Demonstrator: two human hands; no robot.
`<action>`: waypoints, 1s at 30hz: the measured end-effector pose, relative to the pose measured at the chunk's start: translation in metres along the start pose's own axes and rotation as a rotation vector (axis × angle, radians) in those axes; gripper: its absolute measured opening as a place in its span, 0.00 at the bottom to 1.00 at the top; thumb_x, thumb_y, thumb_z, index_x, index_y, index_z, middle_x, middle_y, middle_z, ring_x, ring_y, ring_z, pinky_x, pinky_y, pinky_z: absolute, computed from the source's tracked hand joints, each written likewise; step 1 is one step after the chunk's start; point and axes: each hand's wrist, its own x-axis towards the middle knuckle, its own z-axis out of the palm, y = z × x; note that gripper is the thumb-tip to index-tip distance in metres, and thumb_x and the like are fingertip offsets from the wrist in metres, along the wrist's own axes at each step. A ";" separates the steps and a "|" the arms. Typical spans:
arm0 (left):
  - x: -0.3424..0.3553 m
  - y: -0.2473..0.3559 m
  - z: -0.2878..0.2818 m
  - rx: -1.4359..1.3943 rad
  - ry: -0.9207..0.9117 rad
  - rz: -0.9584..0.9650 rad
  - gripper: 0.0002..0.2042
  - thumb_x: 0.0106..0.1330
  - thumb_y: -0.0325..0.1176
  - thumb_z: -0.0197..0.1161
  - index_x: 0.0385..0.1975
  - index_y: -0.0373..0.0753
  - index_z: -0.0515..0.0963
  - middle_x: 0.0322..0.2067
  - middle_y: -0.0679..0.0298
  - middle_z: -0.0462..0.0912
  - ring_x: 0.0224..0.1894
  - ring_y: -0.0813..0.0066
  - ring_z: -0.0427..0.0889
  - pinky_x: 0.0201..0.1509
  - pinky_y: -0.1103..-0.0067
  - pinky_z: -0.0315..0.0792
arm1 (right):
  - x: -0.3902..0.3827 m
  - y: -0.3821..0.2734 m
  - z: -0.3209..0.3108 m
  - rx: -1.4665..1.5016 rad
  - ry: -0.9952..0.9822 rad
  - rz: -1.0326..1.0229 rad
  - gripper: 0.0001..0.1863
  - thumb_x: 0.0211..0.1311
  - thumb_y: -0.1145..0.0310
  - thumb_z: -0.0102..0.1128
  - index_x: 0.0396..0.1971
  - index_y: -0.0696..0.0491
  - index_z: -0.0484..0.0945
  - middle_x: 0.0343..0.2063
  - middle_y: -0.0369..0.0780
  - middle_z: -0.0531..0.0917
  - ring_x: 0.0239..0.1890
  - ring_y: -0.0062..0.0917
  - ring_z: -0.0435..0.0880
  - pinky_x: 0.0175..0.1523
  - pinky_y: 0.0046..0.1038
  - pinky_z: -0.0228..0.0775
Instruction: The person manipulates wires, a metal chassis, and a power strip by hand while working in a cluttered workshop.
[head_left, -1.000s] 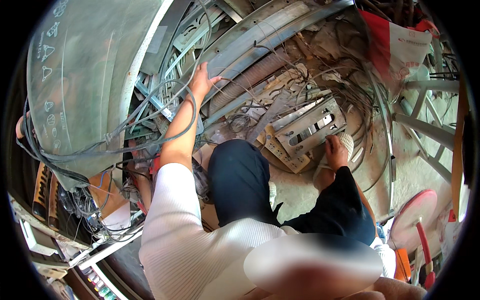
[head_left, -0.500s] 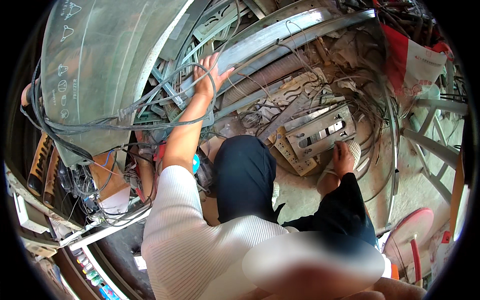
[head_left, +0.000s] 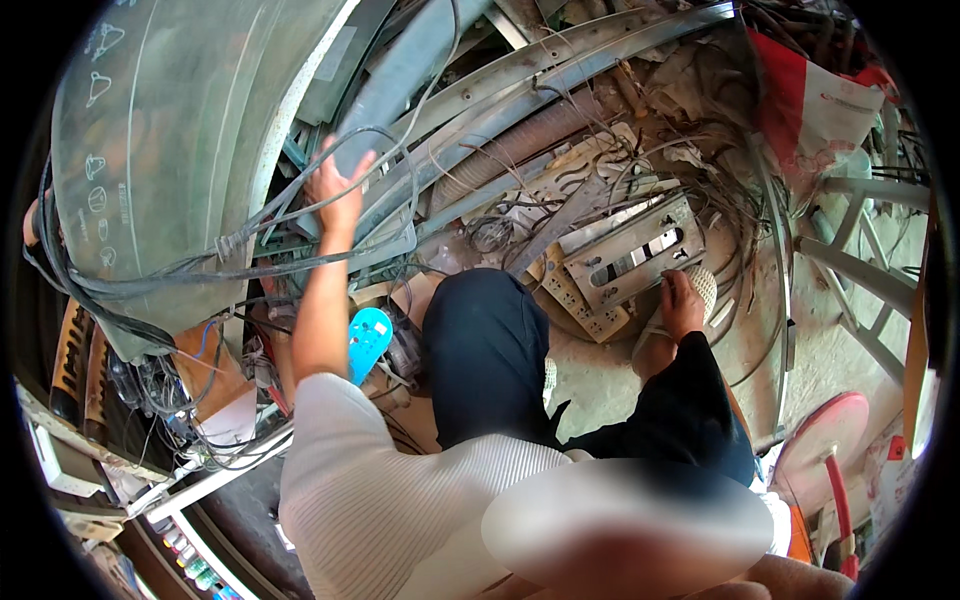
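My left hand (head_left: pixel 337 195) reaches forward into a heap of metal scrap. Its thumb and fingers are spread at the near end of a grey-blue metal strip (head_left: pixel 405 75), which slants up and away; whether the palm touches it I cannot tell. Dark cables (head_left: pixel 170 280) loop around that wrist and forearm. My right hand (head_left: pixel 683 303) is low by my right foot, fingers curled together beside the corner of a slotted metal plate (head_left: pixel 635 258); anything inside the fingers is hidden. That plate lies partly over a beige perforated plate (head_left: pixel 590 318).
A large greenish appliance panel (head_left: pixel 160 190) leans at the left. Long metal channels (head_left: pixel 590 65) cross the heap. A blue slipper (head_left: pixel 369 343) is beside my dark-clad knee (head_left: pixel 487 350). At the right stand a grey metal frame (head_left: pixel 860 262) and a red-rimmed round stool (head_left: pixel 825 440).
My left hand has moved left, from the metal strip's middle to its near end. The strip has swung to a steeper slant. My right hand has barely moved.
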 end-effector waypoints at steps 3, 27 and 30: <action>0.049 -0.030 -0.001 0.146 0.098 0.008 0.33 0.52 0.56 0.66 0.54 0.42 0.70 0.46 0.49 0.76 0.48 0.47 0.73 0.52 0.59 0.65 | 0.001 -0.006 -0.005 -0.016 -0.028 0.001 0.08 0.61 0.70 0.54 0.39 0.52 0.75 0.32 0.45 0.80 0.33 0.38 0.82 0.39 0.34 0.73; 0.054 0.057 0.105 -0.028 -0.425 0.068 0.10 0.67 0.40 0.47 0.41 0.49 0.75 0.34 0.53 0.81 0.37 0.49 0.80 0.37 0.59 0.71 | 0.001 -0.002 0.002 -0.037 -0.038 0.018 0.07 0.63 0.69 0.53 0.39 0.52 0.75 0.33 0.45 0.80 0.34 0.38 0.82 0.39 0.33 0.73; 0.046 0.065 0.072 -0.033 -0.305 0.076 0.10 0.67 0.40 0.47 0.40 0.48 0.75 0.33 0.54 0.81 0.34 0.47 0.79 0.34 0.59 0.71 | 0.002 -0.001 0.005 -0.059 -0.022 0.001 0.07 0.62 0.69 0.53 0.39 0.52 0.75 0.33 0.45 0.80 0.34 0.38 0.82 0.39 0.34 0.73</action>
